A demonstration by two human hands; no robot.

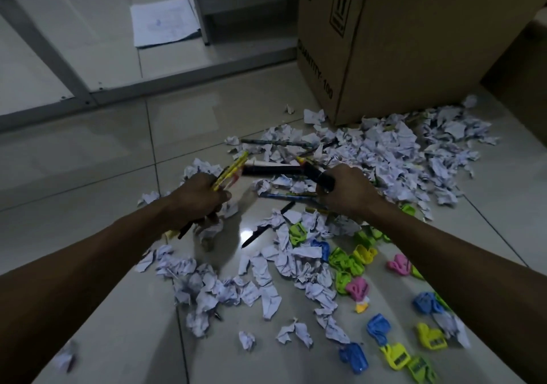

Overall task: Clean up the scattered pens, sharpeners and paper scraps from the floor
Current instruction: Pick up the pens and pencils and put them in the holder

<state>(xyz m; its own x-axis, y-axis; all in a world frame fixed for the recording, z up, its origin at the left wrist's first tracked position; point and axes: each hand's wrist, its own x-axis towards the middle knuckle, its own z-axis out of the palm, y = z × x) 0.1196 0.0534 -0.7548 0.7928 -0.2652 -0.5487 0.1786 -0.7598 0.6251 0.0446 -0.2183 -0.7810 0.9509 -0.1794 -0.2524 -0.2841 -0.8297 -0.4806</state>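
In the head view, the left hand is curling its grip around a bundle of pens, yellow ends fanning out above the fist and dark tips poking out below, while the right hand is pinching a thick black marker with fingers and thumb closed round it. Both hands are hovering over the middle of the floor, where more pens are lying half buried among crumpled paper scraps that are spreading toward the cardboard box at the floor's far right. Coloured sharpeners are lying scattered toward the near right edge of the floor. The left bundle is looking loose and splayed, so adding another pen is likely to let one slide out from the bottom and roll away on the glossy tile. A loose black pen is lying just beside the scraps and could be overlooked in this dim light. Grabbing blindly into the heap also risks catching paper along with pens, mixing what is being sorted.
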